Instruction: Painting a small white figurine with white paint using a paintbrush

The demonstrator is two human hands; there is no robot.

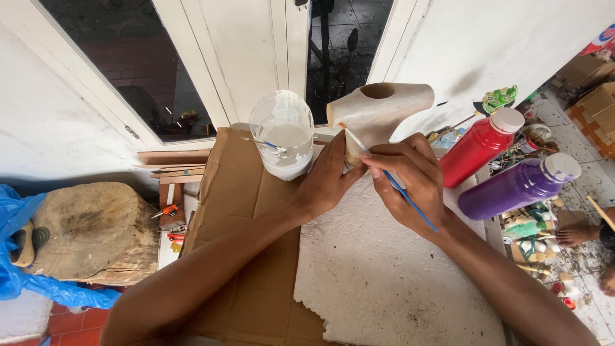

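1. Between the two hands, at the far end of the work surface, stands a pale carved wooden piece with a round hole in its top. The left hand is curled against its near left side, steadying it.
2. The right hand is closed around a thin blue-handled brush, pinched like a pen, with the tip touching the left end of the wooden piece.
3. Just left of the left hand sits a cut-open clear plastic container of whitish paint, with a second small brush resting in it. It looks light, and a nudge from the left wrist could tip it and spill paint over the cardboard sheet.
4. To the right of the right hand lie a red bottle and a purple bottle, both capped and on their sides. A sweep of the right elbow could set them rolling.
5. The wooden piece rests on a rough white foam slab under the forearms. If the left hand slackens, the piece could rock and the brush stroke could wander.
6. Well left of both hands sits a log stump against blue plastic sheeting.
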